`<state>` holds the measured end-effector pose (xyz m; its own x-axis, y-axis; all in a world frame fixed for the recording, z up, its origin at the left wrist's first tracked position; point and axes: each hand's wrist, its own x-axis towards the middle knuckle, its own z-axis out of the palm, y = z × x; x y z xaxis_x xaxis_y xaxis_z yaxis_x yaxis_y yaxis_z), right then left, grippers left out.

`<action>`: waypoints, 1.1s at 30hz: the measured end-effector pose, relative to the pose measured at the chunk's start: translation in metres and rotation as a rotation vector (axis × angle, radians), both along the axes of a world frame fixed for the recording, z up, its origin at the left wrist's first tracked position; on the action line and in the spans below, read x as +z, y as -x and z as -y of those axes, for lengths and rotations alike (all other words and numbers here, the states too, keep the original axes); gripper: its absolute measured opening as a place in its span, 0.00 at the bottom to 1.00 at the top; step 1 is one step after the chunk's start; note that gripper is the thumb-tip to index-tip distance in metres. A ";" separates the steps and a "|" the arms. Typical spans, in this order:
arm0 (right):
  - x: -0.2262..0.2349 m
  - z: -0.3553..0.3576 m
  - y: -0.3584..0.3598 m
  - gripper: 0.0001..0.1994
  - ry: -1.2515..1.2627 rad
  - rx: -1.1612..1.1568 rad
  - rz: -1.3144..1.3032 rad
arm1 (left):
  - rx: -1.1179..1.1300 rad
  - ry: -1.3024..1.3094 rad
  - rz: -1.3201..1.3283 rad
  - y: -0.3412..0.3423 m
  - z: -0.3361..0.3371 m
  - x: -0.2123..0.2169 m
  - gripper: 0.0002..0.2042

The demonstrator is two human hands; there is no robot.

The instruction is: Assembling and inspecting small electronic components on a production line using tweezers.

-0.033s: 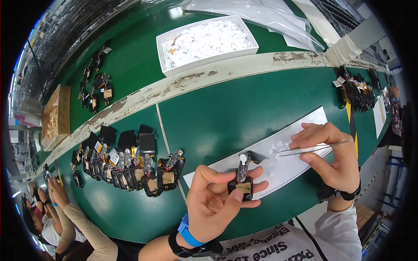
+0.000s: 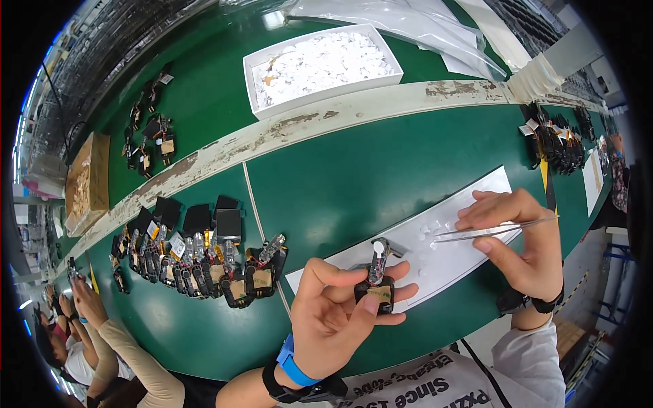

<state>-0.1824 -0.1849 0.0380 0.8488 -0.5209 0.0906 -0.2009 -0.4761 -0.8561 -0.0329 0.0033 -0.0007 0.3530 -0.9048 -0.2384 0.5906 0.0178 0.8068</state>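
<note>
Between the thumb and fingers of my left hand point(image 2: 333, 309) is a small black electronic module point(image 2: 384, 291) with a tan pad and a clear-wrapped circuit part. A white round sticker point(image 2: 379, 247) sits on that part's upper end. My right hand point(image 2: 524, 255) pinches metal tweezers point(image 2: 507, 230), their tips pointing left above a white backing sheet point(image 2: 493, 185). Several small white round stickers point(image 2: 425, 234) lie on the sheet close to the tips. Whether the tips grip a sticker is too small to tell.
Similar modules point(image 2: 204, 268) stand in a row to the left, with more piled point(image 2: 561, 146) at far right. Behind a worn white ledge point(image 2: 292, 129) sits a white box point(image 2: 330, 97) of white scraps. A cardboard box point(image 2: 99, 180) and a co-worker's hand point(image 2: 88, 302) are at left.
My right hand and the tweezers have shifted slightly to the right. My left hand holds the module almost where it was.
</note>
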 end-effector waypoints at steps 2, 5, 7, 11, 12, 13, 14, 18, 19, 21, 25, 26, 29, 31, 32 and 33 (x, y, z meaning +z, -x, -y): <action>0.000 -0.004 -0.002 0.08 -0.021 -0.012 -0.020 | -0.048 -0.014 -0.058 -0.003 -0.002 0.000 0.09; -0.003 -0.001 -0.003 0.09 0.017 0.022 -0.006 | -0.016 -0.105 -0.017 -0.001 0.002 0.002 0.09; -0.003 0.000 -0.003 0.08 0.082 0.060 0.023 | -0.023 -0.095 -0.001 -0.001 0.002 0.001 0.09; -0.003 -0.002 -0.002 0.08 0.093 0.051 0.018 | -0.034 -0.103 0.016 -0.001 0.002 0.002 0.09; -0.002 -0.002 -0.002 0.08 0.117 0.042 0.027 | -0.036 -0.102 0.020 -0.001 0.002 0.003 0.09; 0.000 -0.003 -0.002 0.08 0.119 0.039 0.031 | -0.033 -0.110 0.029 0.001 0.003 0.003 0.09; 0.003 -0.006 -0.004 0.08 0.061 0.036 -0.050 | -0.031 -0.119 0.040 0.000 0.003 0.003 0.09; 0.000 -0.008 -0.004 0.07 0.081 -0.013 -0.006 | -0.051 -0.120 0.032 0.002 0.002 0.005 0.08; -0.001 -0.008 -0.005 0.07 0.088 -0.013 -0.003 | -0.058 -0.119 0.047 0.002 0.002 0.006 0.08; -0.004 -0.008 -0.008 0.05 0.163 0.009 0.017 | -0.064 -0.117 0.064 0.002 0.001 0.006 0.08; -0.003 -0.008 -0.006 0.06 0.186 0.020 0.043 | -0.048 -0.109 0.055 0.001 0.000 0.005 0.08; -0.004 -0.007 -0.006 0.06 0.201 0.031 0.046 | -0.044 -0.106 0.059 0.000 0.000 0.004 0.08; -0.004 -0.009 -0.007 0.06 0.208 0.023 0.046 | -0.040 -0.109 0.029 -0.001 -0.001 0.004 0.09; -0.003 -0.010 -0.007 0.06 0.196 0.004 0.039 | -0.034 -0.103 0.039 -0.001 0.001 0.004 0.09; -0.002 -0.011 -0.007 0.06 0.199 -0.016 0.074 | -0.032 -0.100 0.045 -0.001 0.002 0.004 0.09; -0.001 -0.012 -0.007 0.06 0.201 -0.036 0.109 | -0.033 -0.100 0.048 -0.001 0.002 0.003 0.09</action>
